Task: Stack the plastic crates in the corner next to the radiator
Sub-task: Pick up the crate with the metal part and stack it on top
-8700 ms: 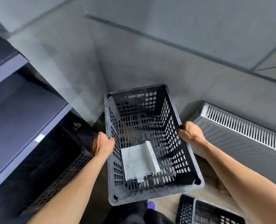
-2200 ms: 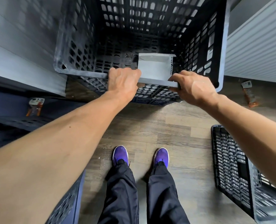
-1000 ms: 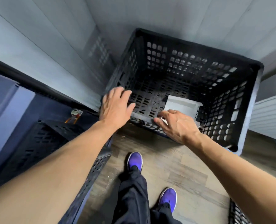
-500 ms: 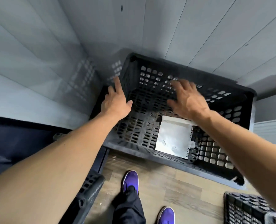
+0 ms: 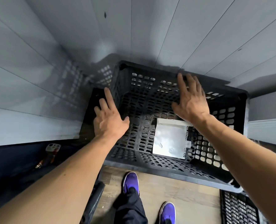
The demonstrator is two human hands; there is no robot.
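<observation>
A black perforated plastic crate (image 5: pixel 168 170) stands in the corner against the pale panelled walls, open side up. A white sheet-metal piece (image 5: pixel 169 139) lies on its floor. My left hand (image 5: pixel 109 120) hovers over the crate's left rim with fingers straight and spread. My right hand (image 5: pixel 190 101) reaches across the crate, its straight fingertips at the far rim. Neither hand holds anything. A second black crate (image 5: pixel 239 207) lies on the floor at the lower right, partly cut off.
The white radiator (image 5: pixel 268 128) shows at the right edge, just beyond the crate. Dark shelving with a small tool (image 5: pixel 51 152) on it fills the left side. Wooden floor and my purple shoes (image 5: pixel 130 181) lie below the crate.
Both hands let go of the crate's near rim and moved forward over it. The right hand has reached further, to the far rim. The crate stays in the corner.
</observation>
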